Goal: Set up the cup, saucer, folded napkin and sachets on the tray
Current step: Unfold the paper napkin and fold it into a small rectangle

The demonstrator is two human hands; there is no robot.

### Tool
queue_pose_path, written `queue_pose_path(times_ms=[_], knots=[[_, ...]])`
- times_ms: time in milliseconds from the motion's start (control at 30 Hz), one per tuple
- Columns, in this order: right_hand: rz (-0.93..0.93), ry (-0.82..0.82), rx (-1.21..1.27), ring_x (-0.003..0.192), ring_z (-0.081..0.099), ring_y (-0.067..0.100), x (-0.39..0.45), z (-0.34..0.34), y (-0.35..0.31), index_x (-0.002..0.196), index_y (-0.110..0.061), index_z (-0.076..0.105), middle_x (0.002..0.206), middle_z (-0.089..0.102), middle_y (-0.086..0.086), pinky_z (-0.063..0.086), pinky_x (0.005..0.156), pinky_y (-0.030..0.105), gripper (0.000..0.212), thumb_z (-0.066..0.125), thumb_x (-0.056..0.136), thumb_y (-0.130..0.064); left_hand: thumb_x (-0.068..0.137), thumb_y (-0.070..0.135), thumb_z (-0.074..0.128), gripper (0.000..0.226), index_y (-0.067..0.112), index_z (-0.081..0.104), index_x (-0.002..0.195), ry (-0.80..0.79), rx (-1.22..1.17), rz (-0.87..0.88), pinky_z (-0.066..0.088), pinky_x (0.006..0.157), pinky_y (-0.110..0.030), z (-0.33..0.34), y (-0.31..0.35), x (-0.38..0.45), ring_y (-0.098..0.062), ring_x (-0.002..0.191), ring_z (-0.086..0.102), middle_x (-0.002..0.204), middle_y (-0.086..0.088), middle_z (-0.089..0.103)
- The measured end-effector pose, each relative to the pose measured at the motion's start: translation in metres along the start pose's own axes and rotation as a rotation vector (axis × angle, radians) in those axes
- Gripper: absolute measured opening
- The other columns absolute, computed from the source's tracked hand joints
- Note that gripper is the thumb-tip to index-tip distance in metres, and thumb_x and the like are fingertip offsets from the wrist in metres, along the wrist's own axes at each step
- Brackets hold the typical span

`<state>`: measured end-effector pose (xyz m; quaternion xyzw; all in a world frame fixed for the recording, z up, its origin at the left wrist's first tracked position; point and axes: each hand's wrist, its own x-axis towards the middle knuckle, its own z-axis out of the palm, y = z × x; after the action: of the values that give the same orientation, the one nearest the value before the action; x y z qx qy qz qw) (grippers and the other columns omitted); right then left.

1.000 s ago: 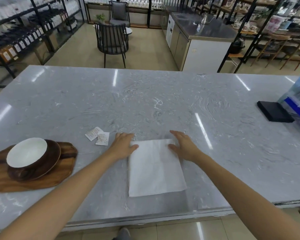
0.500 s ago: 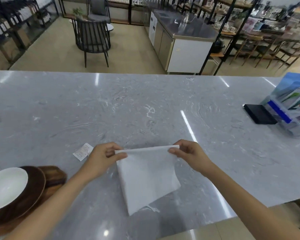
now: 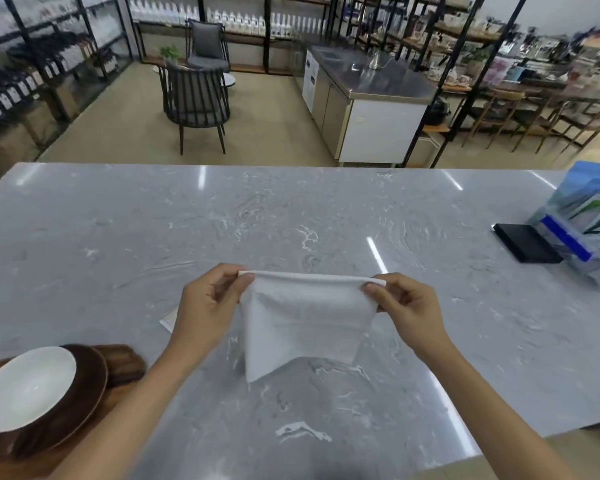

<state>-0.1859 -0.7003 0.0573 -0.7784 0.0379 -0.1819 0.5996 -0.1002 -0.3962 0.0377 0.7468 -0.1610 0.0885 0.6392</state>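
At the counter's (image 3: 326, 216) near left corner sits the tray (image 3: 125, 363) with cup (image 3: 25, 386) on saucer (image 3: 84, 386). Left hand (image 3: 205, 310) and right hand (image 3: 406, 306) each pinch a top corner of the napkin (image 3: 302, 317), hanging limp over the middle. It is light and floppy, best held by its corners.

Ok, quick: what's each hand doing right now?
Left hand: closed, pinching the napkin by its top left corner.
Right hand: closed, pinching the top right corner.
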Motion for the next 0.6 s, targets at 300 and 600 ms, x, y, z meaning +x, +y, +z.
queue_pose_path(times_ms=[300,600], knots=[[-0.205,0.169,-0.115,0.056,0.046,0.003,0.008,0.023,-0.021,0.093,-0.034,0.064,0.063,0.053,-0.009,0.037,0.05,0.019,0.02,0.055,0.099,-0.05,0.105,0.03,0.032,0.014,0.028,0.044,0.099,0.337,0.338,0.272,0.037,0.053,-0.03,0.035,0.027,0.021,-0.009,0.056,0.048,0.068,0.012,0.048],[-0.466,0.448,-0.213,0.049,0.043,0.0,0.037,0.022,-0.054,0.096,-0.05,0.052,0.07,0.053,0.0,0.03,0.046,0.01,0.01,0.045,0.103,-0.05,0.106,0.027,0.035,0.02,0.042,0.04,0.094,0.395,0.25,0.465,0.031,0.047,-0.023,0.037,0.071,0.044,-0.023,0.058,0.044,0.064,0.0,0.04]])
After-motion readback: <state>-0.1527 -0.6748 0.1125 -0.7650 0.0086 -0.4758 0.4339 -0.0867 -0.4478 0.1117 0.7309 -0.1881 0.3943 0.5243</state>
